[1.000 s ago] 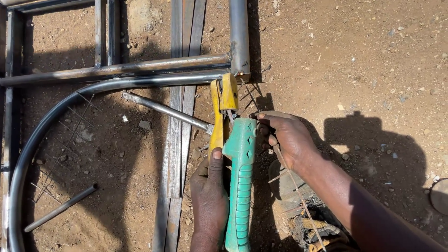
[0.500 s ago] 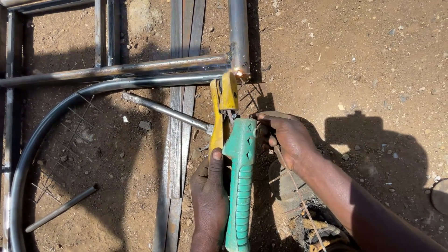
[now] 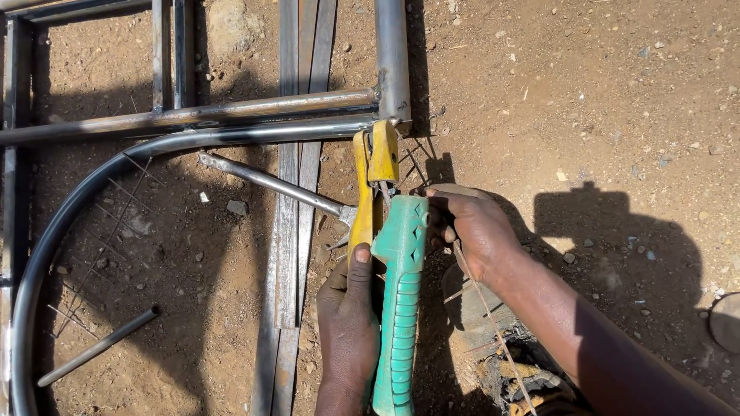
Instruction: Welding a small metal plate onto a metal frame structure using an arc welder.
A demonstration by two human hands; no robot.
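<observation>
Left hand (image 3: 348,323) wrapped round the stiff, ribbed green holder (image 3: 401,308), right hand (image 3: 474,231) pinching its head, probably light, yellow jaws ahead at the tube (image 3: 391,62).

No packages, labels, signs or screens in view. Nothing printed or boxed anywhere in the shot, only bare ground, metal and handheld tools.
</observation>
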